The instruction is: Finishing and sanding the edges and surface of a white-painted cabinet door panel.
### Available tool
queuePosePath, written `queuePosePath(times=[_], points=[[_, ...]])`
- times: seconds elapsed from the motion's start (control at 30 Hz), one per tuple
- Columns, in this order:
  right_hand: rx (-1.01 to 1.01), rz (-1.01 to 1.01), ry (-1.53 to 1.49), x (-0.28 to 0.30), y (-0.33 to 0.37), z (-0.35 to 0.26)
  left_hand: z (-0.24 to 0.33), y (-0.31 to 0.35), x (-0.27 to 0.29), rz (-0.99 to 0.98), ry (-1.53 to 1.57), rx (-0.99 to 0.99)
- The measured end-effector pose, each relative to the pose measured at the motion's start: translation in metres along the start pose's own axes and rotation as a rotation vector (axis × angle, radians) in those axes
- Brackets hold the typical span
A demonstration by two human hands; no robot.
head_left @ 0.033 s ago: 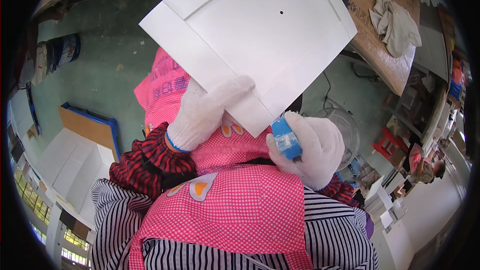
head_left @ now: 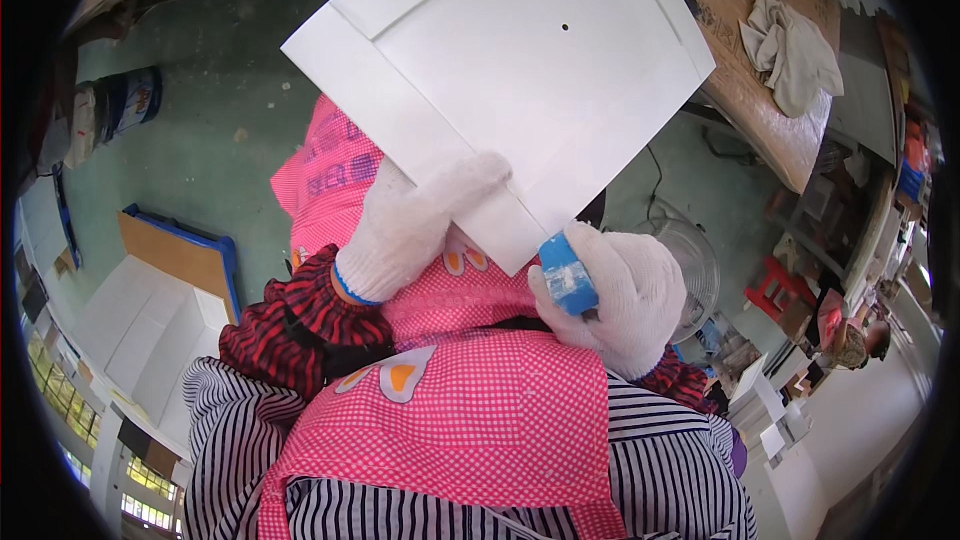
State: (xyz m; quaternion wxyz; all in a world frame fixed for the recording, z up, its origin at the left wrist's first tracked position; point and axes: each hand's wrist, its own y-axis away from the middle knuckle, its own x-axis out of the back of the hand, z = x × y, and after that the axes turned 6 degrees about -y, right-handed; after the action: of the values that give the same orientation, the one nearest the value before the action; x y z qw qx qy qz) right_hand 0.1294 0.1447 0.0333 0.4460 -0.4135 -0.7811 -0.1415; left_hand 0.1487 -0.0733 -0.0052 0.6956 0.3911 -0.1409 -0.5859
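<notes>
A white panel (head_left: 520, 70) with a recessed middle and one small dark hole slants up and away in front of my body. My left hand (head_left: 415, 220), in a white knit glove, grips its near edge, thumb lying on top and the other fingers hidden underneath. In my gloved right hand (head_left: 630, 290) is a blue block (head_left: 567, 275) with whitish smears, perhaps a sanding block. It sits right at the panel's near right corner; whether it touches the edge I cannot tell.
A wrapped worktable (head_left: 770, 135) with a crumpled cloth (head_left: 790, 52) stands at the far right. On the floor are a fan (head_left: 690, 275), a red stool (head_left: 780, 287) and a dark blue bucket (head_left: 138, 100). White panels (head_left: 150, 310) lie at left. Another person (head_left: 850, 340) is far right.
My right hand with the blue block has shifted very slightly left. The panel and my left hand have hardly moved.
</notes>
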Motion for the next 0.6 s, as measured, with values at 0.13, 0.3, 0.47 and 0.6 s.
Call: queuePosePath(times=[0.13,0.3,0.47,0.6], points=[[0.018,-0.037,0.040,-0.006,-0.014,0.007,-0.008,-0.003,-0.003,0.042,0.020,-0.060],[0.033,-0.012,0.038,-0.008,-0.020,0.010,-0.004,-0.001,-0.002,0.030,0.009,-0.042],[-0.003,-0.018,0.037,-0.014,-0.035,0.003,-0.006,-0.002,0.000,-0.002,-0.002,-0.047],[0.018,-0.037,0.053,-0.010,-0.029,0.002,-0.005,-0.002,0.000,0.008,-0.012,-0.048]])
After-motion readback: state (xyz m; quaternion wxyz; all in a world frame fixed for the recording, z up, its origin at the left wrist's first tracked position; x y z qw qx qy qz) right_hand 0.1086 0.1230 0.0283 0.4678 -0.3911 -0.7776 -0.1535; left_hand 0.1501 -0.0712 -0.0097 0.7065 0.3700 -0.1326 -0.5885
